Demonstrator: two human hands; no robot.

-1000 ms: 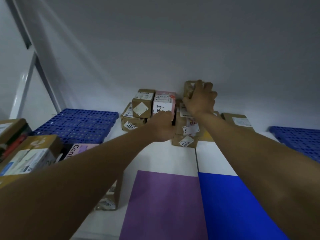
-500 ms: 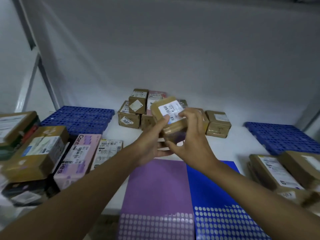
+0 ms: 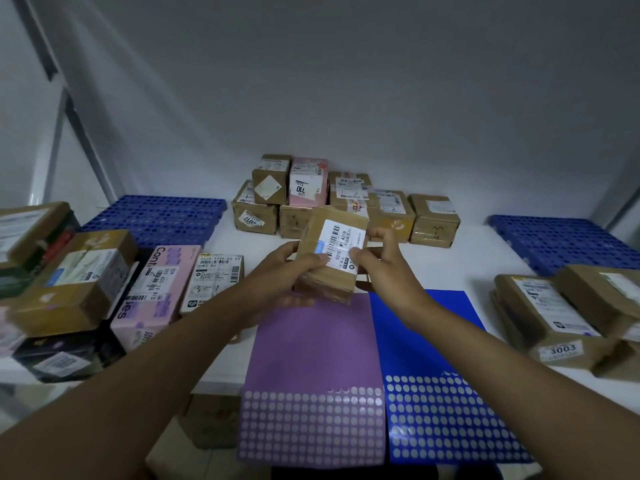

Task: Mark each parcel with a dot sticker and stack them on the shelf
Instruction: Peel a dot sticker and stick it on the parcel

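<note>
While above purple sheet (image 3: 313, 344) | left hand (image 3: 282, 271), right hand (image 3: 377, 265) | each grip holding parcel (image 3: 329, 251)

Both bare forearms reach forward, left hand (image 3: 291, 271) cupping a parcel (image 3: 330, 256) from below-left, right hand (image 3: 377, 261) pinching its right edge, thumbs on top

A parcel sorting room: labelled cardboard parcels (image 3: 346, 199) stack at the back of a white shelf (image 3: 460, 268), blue pallets (image 3: 156, 216) flanking them.
</note>
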